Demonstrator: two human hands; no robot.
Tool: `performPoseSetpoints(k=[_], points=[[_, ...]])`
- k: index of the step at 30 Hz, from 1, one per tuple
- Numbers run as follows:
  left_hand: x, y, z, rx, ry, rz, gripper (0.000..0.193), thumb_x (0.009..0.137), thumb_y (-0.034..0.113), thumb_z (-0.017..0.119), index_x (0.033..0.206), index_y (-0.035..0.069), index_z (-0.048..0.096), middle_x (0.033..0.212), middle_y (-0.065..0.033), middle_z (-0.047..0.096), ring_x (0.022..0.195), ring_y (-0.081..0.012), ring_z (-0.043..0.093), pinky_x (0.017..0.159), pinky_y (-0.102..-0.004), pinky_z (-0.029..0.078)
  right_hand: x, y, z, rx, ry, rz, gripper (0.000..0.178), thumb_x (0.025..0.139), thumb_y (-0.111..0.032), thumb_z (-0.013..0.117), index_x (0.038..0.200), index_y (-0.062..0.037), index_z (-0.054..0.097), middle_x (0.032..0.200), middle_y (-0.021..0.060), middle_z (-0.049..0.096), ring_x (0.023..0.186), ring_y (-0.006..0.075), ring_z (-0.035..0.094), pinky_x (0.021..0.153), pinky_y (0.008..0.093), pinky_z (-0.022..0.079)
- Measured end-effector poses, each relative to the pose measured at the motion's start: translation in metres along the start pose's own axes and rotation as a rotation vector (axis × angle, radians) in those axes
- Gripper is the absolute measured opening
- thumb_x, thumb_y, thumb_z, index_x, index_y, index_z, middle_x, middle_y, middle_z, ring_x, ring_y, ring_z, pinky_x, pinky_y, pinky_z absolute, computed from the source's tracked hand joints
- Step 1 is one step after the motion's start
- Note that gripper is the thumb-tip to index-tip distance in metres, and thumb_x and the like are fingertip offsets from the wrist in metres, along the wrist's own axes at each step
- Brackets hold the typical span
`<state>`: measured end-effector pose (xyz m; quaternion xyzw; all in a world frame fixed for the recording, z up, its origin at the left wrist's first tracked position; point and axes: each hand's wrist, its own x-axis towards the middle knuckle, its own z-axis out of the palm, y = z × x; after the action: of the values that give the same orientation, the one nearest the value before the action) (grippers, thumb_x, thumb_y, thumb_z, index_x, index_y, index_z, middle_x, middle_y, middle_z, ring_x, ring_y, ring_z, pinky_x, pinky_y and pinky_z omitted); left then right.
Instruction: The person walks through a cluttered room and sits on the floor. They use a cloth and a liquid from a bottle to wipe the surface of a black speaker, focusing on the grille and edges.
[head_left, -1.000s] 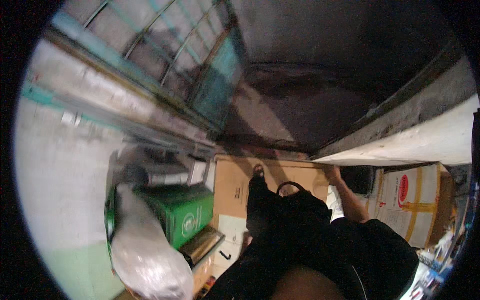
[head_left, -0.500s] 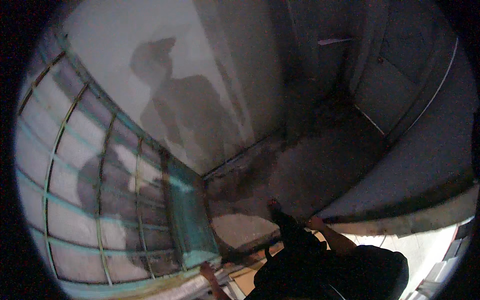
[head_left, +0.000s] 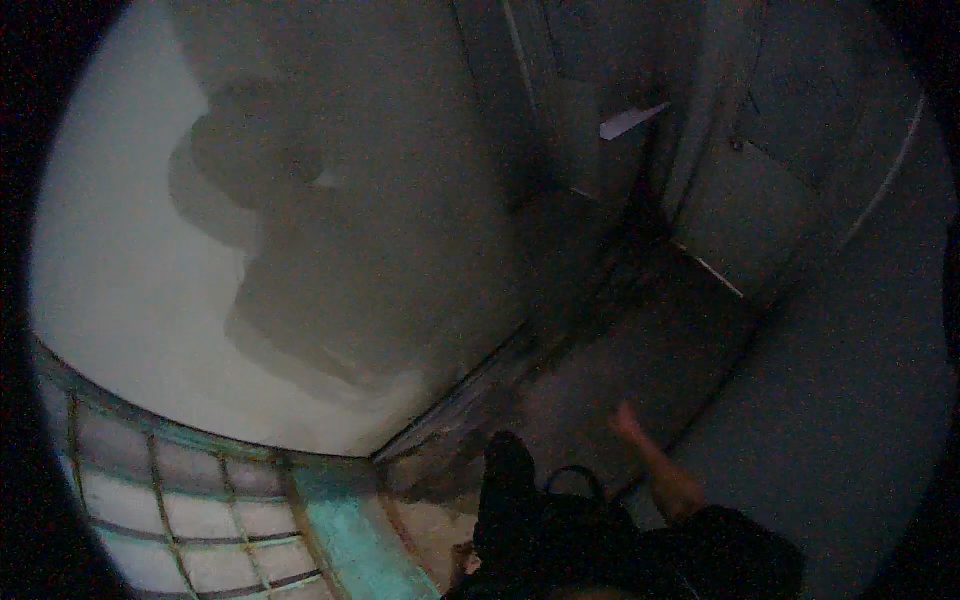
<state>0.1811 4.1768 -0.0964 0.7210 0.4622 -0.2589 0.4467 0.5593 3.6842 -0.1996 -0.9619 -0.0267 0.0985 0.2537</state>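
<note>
The picture is dark and blurred. My right hand (head_left: 626,420) is stretched forward over the dim grey floor (head_left: 700,340), with the bare forearm behind it; whether it holds anything is unclear. A small pale patch low in the view may be my left hand (head_left: 464,558), mostly hidden by my dark clothing. A black bag with a loop handle (head_left: 576,478) hangs in front of my body, between the two arms. A dark rounded shape (head_left: 508,462) juts forward beside it.
A pale wall (head_left: 150,260) with large shadows fills the left. A teal-framed metal grille (head_left: 200,500) runs along the lower left. Dark door panels (head_left: 760,200) stand at the upper right, with a small white slip (head_left: 630,122) on them.
The view has swung upward and away from the cardboard, green box and plastic bag seen a second ago. Wall, grille and doors now fill it. My right arm has stretched further forward.
</note>
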Motion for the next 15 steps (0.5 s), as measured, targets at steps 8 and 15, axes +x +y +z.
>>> performPoseSetpoints(k=[8, 15], points=[[0.191, 0.112, -0.186, 0.014, 0.312, 0.259, 0.035, 0.097, 0.036, 0.053, 0.103, 0.005, 0.066, 0.090, -0.0133, 0.069, 0.081, -0.0264, 0.066, 0.069, -0.0386, 0.051, 0.149, -0.193, -0.106, 0.196, -0.065, 0.290, 0.053, 0.083, -0.045, 0.071, 0.107, 0.0020, 0.068, 0.108, 0.0222, 0.069, 0.099, 0.0335, 0.067, 0.081, 0.0466, 0.054], [0.226, 0.252, -0.092, 0.002, 0.197, 0.436, 0.037, 0.098, 0.037, 0.053, 0.103, 0.003, 0.067, 0.090, -0.0148, 0.070, 0.086, -0.0278, 0.068, 0.075, -0.0402, 0.053, 0.352, -0.068, -0.276, -0.001, 0.010, 0.224, 0.054, 0.088, -0.042, 0.067, 0.124, -0.0014, 0.062, 0.115, 0.0173, 0.068, 0.103, 0.0320, 0.066, 0.083, 0.0459, 0.053]])
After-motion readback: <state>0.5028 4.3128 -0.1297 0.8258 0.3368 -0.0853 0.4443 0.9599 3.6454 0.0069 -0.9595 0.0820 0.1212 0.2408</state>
